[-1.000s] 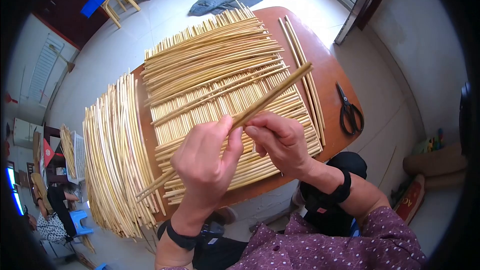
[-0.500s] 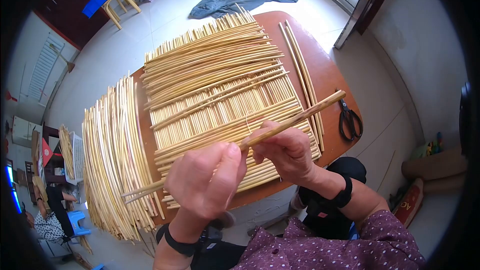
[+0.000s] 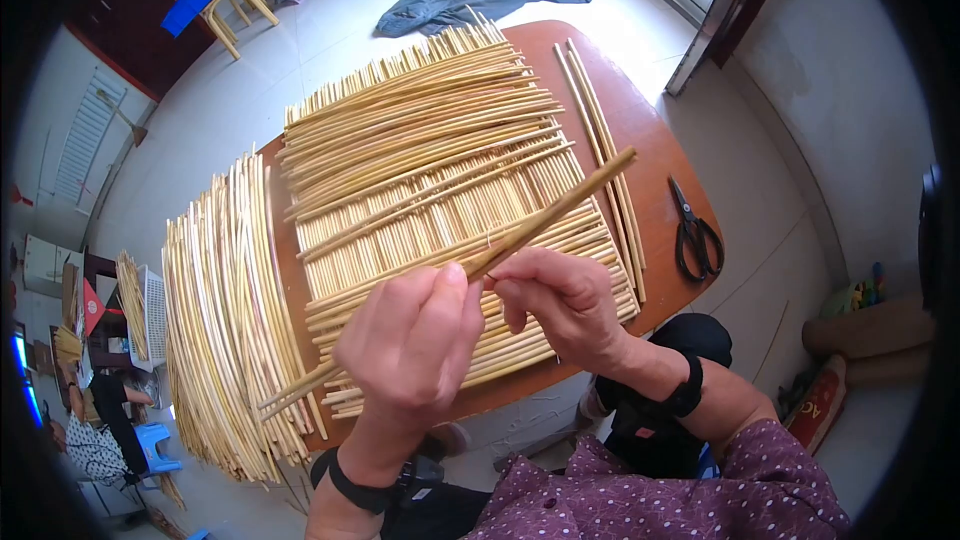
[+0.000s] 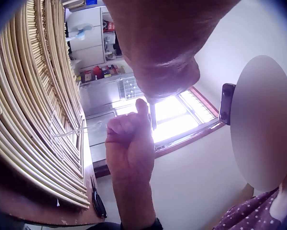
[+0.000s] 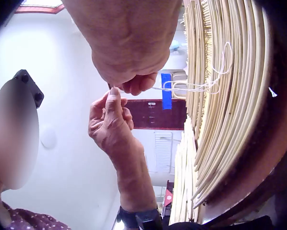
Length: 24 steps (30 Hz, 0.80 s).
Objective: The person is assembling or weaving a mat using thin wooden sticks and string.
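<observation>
My left hand [image 3: 410,340] grips long straw-coloured stalks [image 3: 580,190] held slantwise above the bundle on the table, their far ends pointing up and right. Just right of that grip, my right hand [image 3: 565,305] has thumb and fingertips pinched together close to the stalks. From its fingers a thin white string [image 5: 196,87] runs towards the mat and lies in a loop over it. The mat of stalks [image 3: 400,230] has upright rows underneath and crosswise stalks on top.
More stalks [image 3: 225,310] lie in a thick pile at the left table edge. A few loose stalks [image 3: 605,155] lie on the brown table [image 3: 655,150], with black scissors [image 3: 695,240] on its right side. Dark cloth [image 3: 470,5] lies on the floor beyond. Another person [image 3: 95,450] sits far left.
The held stalks swung level to the right, then tilted back up at their far ends. Both hands first lowered a little; the right hand has drawn slightly away from under the stalks.
</observation>
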Motion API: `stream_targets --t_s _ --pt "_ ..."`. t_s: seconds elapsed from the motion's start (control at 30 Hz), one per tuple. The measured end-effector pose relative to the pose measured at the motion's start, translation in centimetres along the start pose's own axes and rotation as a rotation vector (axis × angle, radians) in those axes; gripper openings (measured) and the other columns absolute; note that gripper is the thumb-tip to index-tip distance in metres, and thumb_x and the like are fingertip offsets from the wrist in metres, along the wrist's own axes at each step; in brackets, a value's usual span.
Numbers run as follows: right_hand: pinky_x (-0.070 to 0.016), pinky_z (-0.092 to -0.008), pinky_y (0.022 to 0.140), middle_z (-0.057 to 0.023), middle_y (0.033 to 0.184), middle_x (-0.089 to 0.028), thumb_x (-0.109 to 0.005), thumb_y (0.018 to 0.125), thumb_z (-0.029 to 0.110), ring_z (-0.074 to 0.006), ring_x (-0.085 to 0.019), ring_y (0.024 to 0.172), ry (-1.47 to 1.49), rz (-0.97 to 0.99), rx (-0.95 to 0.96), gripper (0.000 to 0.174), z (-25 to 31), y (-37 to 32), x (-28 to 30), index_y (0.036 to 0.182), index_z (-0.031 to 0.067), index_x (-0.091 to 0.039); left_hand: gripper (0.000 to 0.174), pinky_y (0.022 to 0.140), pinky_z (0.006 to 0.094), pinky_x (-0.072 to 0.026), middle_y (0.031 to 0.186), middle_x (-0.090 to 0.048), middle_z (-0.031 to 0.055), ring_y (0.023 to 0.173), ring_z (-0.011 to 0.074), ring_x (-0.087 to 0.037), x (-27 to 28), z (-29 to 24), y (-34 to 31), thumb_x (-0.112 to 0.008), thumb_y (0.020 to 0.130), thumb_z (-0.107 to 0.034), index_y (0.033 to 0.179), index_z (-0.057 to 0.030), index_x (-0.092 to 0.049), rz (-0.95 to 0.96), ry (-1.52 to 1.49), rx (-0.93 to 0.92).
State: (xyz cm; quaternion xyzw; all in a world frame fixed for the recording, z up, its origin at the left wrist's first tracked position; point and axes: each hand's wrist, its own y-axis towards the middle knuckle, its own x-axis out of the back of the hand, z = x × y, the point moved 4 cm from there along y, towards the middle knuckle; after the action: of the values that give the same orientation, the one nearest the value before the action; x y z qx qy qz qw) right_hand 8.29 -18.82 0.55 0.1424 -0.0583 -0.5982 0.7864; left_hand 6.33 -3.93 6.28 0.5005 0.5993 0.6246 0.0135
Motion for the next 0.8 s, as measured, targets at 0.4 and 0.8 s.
stream_targets --t_s 0.4,0.8 --pt "-0.0461 -0.0211 0.054 -0.0010 0.066 -0.057 -0.056 0.099 0.021 -0.0065 -0.055 0.059 0.221 -0.016 -0.338 0.025 -2.0 0.3 0.0 0.095 -0.0020 -0.065 0.019 0.057 0.0329 -0.0503 0.083 -0.064 0.0094 0.068 0.0232 -0.064 -1.7 0.6 -0.5 -0.074 0.076 0.000 0.093 0.0000 -0.066 0.108 -0.026 0.071" --pt "-0.0342 -0.0204 0.048 0.0057 0.062 -0.042 -0.056 0.098 0.036 -0.0040 -0.039 0.053 0.471 -0.249 -0.568 0.030 -4.1 0.0 -0.7 0.092 0.0064 -0.058 0.018 0.056 0.0327 -0.0478 0.082 -0.061 0.0064 0.069 0.0211 -0.062 -3.2 0.0 -1.1 -0.072 0.076 -0.006 0.093 -0.0033 -0.066 0.160 0.051 0.035"
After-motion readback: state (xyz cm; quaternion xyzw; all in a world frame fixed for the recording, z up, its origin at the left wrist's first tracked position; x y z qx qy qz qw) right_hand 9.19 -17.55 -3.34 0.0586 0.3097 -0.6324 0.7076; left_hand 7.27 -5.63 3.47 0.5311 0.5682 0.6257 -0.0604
